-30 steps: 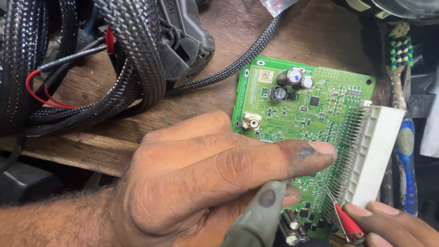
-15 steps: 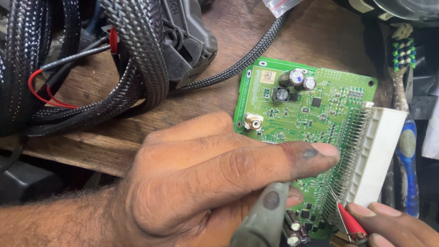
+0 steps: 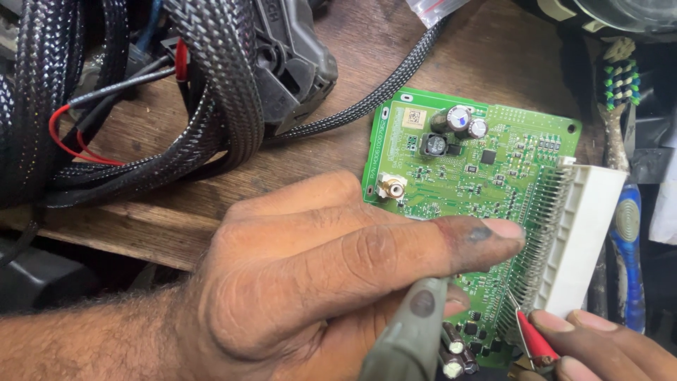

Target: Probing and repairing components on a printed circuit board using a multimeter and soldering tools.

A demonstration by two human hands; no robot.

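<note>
From the head view, our left hand [image 3: 317,282] closes its grip on a grey pen-shaped tool [image 3: 412,339] over the green printed circuit board [image 3: 479,183] lying on the wooden bench [image 3: 233,183]; our right hand [image 3: 599,346] pinches a red-sleeved probe [image 3: 532,337] at the board's white connector block [image 3: 585,240], so probing looks underway.

Green circuit board [image 3: 486,183] flat on wood, white connector along right edge; grey probe [image 3: 412,335] and red-tipped probe [image 3: 534,339] — touching its lower pins.
</note>
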